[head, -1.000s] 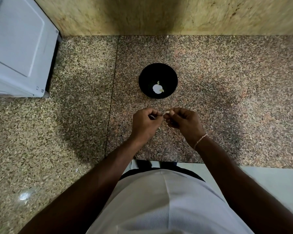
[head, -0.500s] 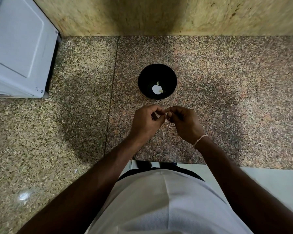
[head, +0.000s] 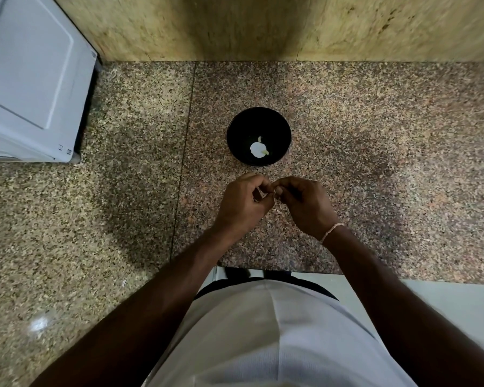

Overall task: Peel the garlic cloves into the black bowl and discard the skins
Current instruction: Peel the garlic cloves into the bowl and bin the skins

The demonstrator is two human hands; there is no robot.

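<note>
White appliance (head: 31, 79) far-left of bowl (head: 235, 129).

A speckled brown granite counter (head: 375, 135) meets a yellowish stone wall (head: 263, 26); a pale grey boxy appliance (head: 28, 79) sits at its far-left corner.

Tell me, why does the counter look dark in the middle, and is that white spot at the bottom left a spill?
Head view: the person's own shadow darkens the granite counter around the black bowl and both hands, left hand and right hand; the white spot looks like lamp glare on polished stone, not a spill; the wide lens bends the edges.
</note>
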